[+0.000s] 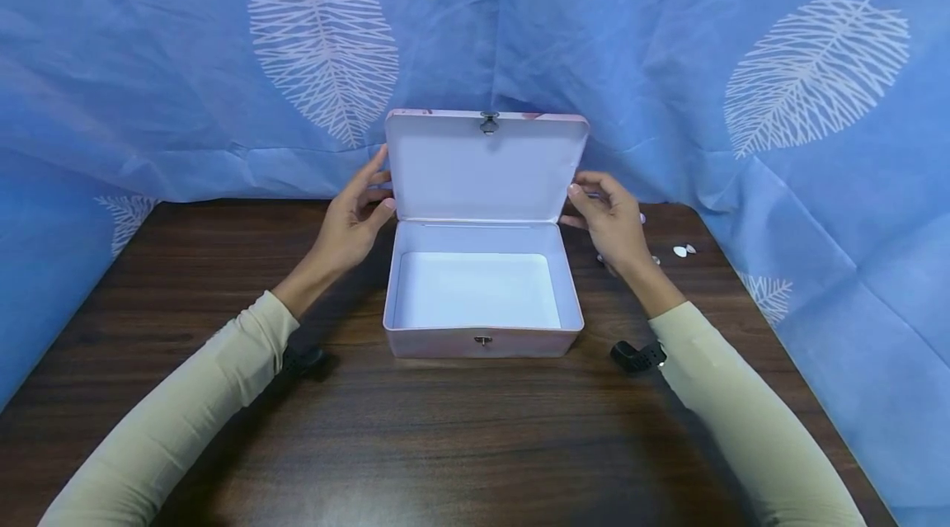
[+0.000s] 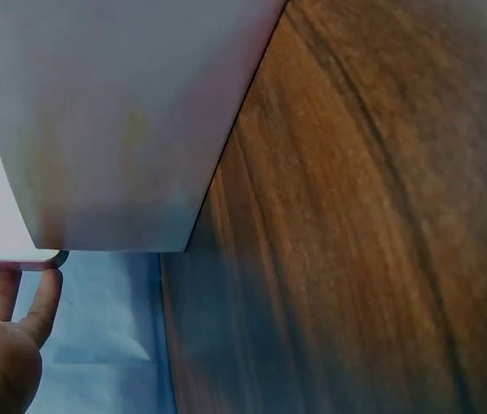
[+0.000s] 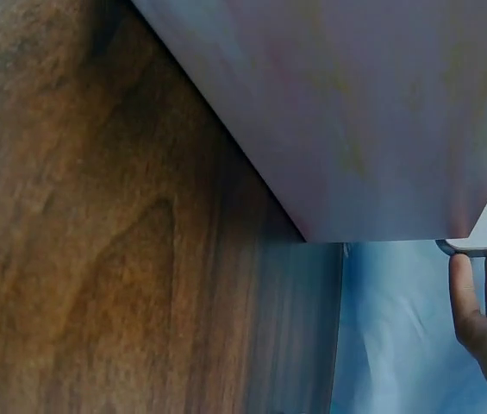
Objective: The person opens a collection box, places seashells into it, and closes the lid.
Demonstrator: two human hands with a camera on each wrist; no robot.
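A pale pinkish tin box (image 1: pixel 484 343) stands on the table with its hinged lid (image 1: pixel 486 168) raised upright. White inside, the box holds nothing that I can see. A metal clasp (image 1: pixel 488 124) hangs at the lid's top edge. My left hand (image 1: pixel 352 222) holds the lid's left edge, thumb in front and fingers behind. On the opposite edge, my right hand (image 1: pixel 610 218) grips the lid between thumb and fingers. In the left wrist view, fingertips (image 2: pixel 49 289) touch the lid's rim beside the box wall; the right wrist view has fingers (image 3: pixel 461 285) at the other rim.
Small white pieces (image 1: pixel 680 251) lie on the dark wooden table (image 1: pixel 475 436) right of the right hand, some partly hidden by it. Blue cloth (image 1: pixel 534 32) with white leaf prints hangs behind and beside the table. A black wrist device (image 1: pixel 637 356) sits below the right sleeve.
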